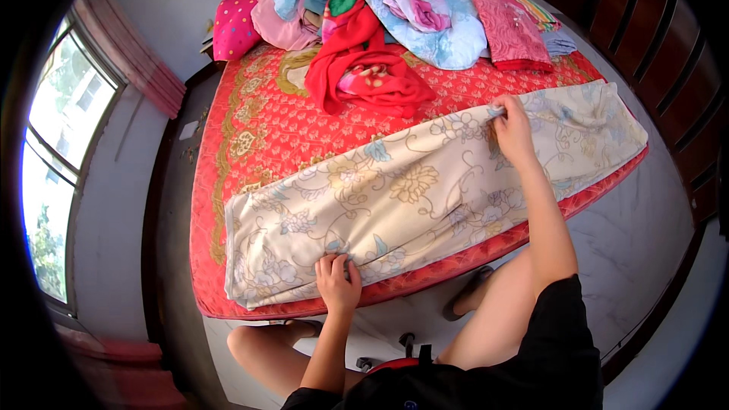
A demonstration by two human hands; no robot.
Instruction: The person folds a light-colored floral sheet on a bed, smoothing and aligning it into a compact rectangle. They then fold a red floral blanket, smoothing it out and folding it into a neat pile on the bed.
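Closest to you are your own bare legs and dark shorts at the bottom of the view, standing on a pale marbled floor point(645, 243), with a sandal point(467, 292) on the foot nearest the bed. Your left hand point(338, 282) rests at the near edge of the bed, fingers curled down and pinching the lower border of a cream floral sheet point(395, 197). Your right hand point(512, 130) reaches further out with the arm nearly straight, and its fingers are closed on the far border of the same sheet, pulling a small fold of cloth up between them. The two hands are well apart, one on each long edge of the cloth. The sheet lies as a long folded band across the near side of the bed, running from the lower left corner up to the right, with its right end hanging just over the mattress edge. Under it is a red patterned mattress cover point(266, 121) with a gold border. Beyond the sheet, toward the head of the bed, lies a crumpled red cloth point(361, 64), and behind it a heap of mixed fabrics point(410, 0) in pink, pale blue and white, with a pink spotted pillow point(234, 26) at its left. A window point(64, 129) with a pink curtain point(133, 49) fills the left wall, and dark wooden cabinets point(653, 38) line the right.
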